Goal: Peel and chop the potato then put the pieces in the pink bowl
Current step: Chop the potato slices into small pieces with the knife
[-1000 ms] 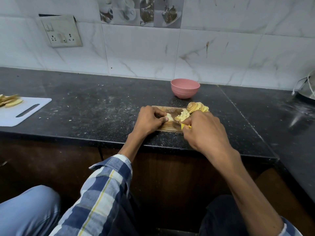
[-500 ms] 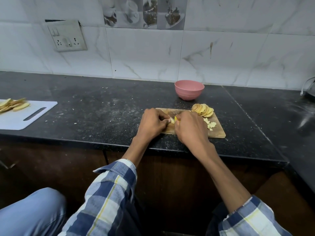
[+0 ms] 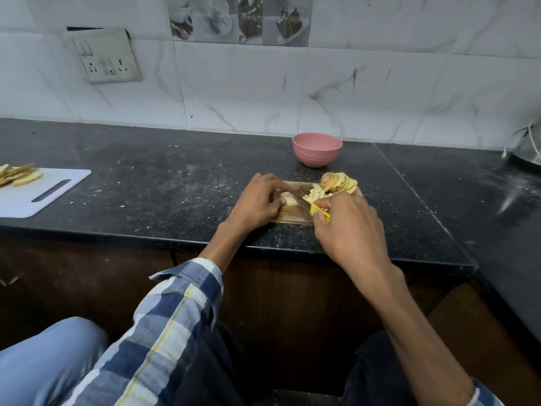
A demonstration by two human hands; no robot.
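Note:
A small wooden cutting board [image 3: 288, 215] lies near the counter's front edge. My left hand [image 3: 259, 203] pinches a pale potato piece [image 3: 289, 198] on the board. My right hand [image 3: 347, 227] grips a knife with a yellow handle [image 3: 319, 211]; its blade [image 3: 301, 200] lies against the potato piece. Small chopped bits [image 3: 315, 195] sit beside the blade. A fanned stack of potato slices [image 3: 339, 183] lies at the board's far right corner. The pink bowl [image 3: 317, 149] stands behind the board near the wall; I cannot see inside it.
A white cutting board [image 3: 44, 194] with potato strips [image 3: 17, 174] lies at the left. A metal vessel with a cord [image 3: 527, 149] sits at the far right. A switch plate [image 3: 106, 55] is on the tiled wall. Scraps dot the black counter [image 3: 175, 183].
My right hand has shifted right with the knife, pushing chopped bits toward the slices, while my left hand stays on the potato piece. The camera view has shifted a little.

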